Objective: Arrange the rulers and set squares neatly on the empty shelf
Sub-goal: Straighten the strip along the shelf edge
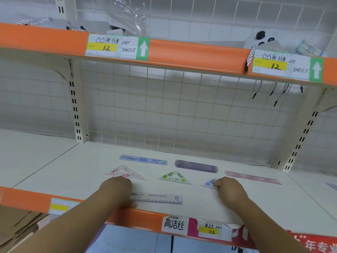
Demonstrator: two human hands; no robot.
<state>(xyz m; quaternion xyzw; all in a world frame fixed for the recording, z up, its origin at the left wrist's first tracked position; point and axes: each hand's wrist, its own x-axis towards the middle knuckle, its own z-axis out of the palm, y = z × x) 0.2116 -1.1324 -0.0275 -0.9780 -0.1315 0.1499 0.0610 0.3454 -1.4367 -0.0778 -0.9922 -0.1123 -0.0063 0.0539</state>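
On the white shelf (273,203) lie a blue ruler (143,159), a purple ruler stack (196,166) and a pink ruler (252,177) in a back row. In front of them sit a pink set square (125,172), a green set square (174,177) and a blue set square (208,183). A clear ruler (158,198) lies near the front edge. My left hand (116,190) rests on the clear ruler's left end, fingers curled down. My right hand (229,189) pinches the blue set square's right corner and hides most of it.
An orange-edged upper shelf (191,52) with price labels hangs overhead, cords dangling at the right. A wire grid backs the shelf, with slotted uprights (74,106) on both sides. Brown cardboard (18,227) lies at the lower left. Bare shelf surface shows at the far left and right.
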